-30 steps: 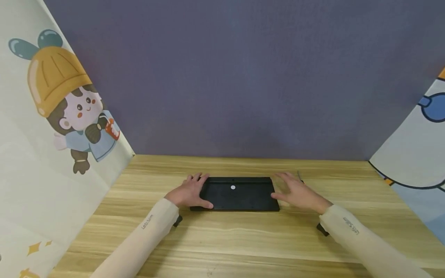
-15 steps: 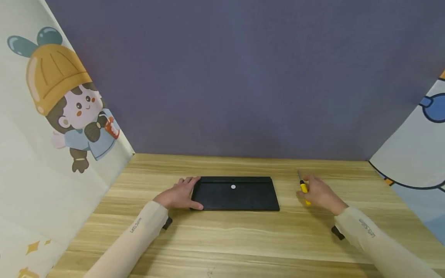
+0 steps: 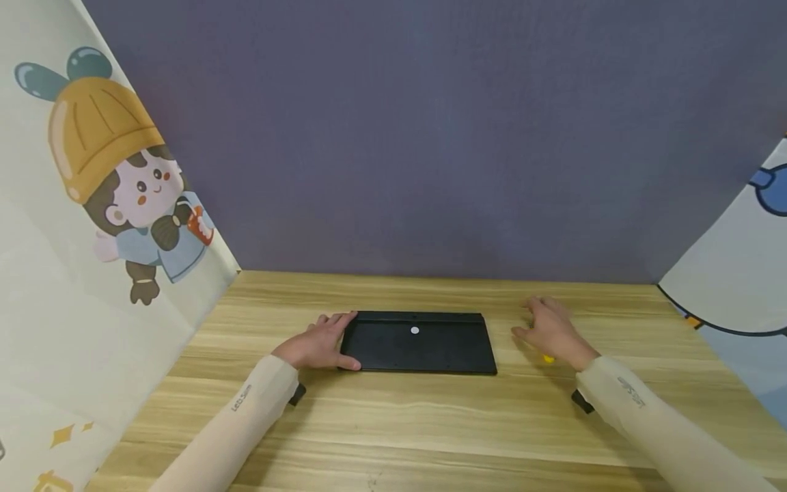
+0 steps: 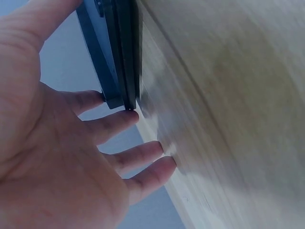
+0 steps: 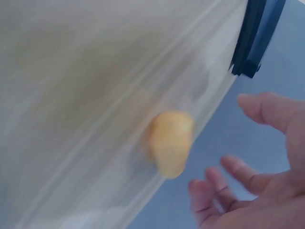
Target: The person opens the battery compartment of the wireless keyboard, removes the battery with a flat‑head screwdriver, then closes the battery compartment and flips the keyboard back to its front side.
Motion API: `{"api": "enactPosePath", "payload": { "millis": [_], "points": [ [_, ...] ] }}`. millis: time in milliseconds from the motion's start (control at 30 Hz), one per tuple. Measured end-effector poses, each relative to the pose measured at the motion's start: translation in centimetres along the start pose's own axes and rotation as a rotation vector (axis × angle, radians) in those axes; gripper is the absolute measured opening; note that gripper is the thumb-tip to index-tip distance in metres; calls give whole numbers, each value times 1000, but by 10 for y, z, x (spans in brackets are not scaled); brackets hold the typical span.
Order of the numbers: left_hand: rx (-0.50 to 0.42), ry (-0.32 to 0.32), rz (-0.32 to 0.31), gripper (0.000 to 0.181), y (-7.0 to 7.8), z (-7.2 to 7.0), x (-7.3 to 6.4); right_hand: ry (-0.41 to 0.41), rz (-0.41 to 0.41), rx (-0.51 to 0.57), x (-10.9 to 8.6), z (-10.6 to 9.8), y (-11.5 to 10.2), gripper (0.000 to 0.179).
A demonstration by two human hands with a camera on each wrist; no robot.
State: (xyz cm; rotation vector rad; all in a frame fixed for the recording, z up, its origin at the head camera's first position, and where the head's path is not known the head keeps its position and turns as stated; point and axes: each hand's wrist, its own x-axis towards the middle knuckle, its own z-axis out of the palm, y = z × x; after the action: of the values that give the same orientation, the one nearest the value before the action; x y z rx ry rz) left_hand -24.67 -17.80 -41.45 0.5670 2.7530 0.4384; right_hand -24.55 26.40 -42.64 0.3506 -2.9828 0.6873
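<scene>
A flat black rectangular board [image 3: 424,348], which looks like a keyboard lying underside up, rests on the wooden table with a small round white sticker on it. My left hand [image 3: 316,344] rests at its left end, thumb over the near corner and fingers along the side. In the left wrist view, straight fingertips [image 4: 128,116] touch the board's end, others the table. My right hand [image 3: 550,331] hovers right of the board, fingers spread and holding nothing. Beneath it lies a screwdriver; only a bit of its yellow handle [image 3: 548,358] shows. The right wrist view shows that handle [image 5: 171,143] blurred, apart from the fingers.
A grey-purple panel [image 3: 399,137] stands along the table's back edge. Printed walls flank the wooden table [image 3: 393,430] on the left and right. Each wrist carries a small black device.
My right hand left the board's right end for the screwdriver, then moved slightly left and away, covering most of it. My left hand shifted left to the board's end and stayed there.
</scene>
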Motion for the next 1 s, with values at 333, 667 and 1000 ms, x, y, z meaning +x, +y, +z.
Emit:
{"api": "enactPosePath", "payload": {
  "millis": [333,667,1000],
  "points": [
    [-37,6,7,109,-4,0,0,-30,-283,115,42,25,-39,30],
    [-17,14,39,111,-6,-2,7,-124,-263,154,62,38,-55,24],
    [-24,13,10,111,-9,-4,7,-201,-295,158,82,38,-64,19]
  ]
}}
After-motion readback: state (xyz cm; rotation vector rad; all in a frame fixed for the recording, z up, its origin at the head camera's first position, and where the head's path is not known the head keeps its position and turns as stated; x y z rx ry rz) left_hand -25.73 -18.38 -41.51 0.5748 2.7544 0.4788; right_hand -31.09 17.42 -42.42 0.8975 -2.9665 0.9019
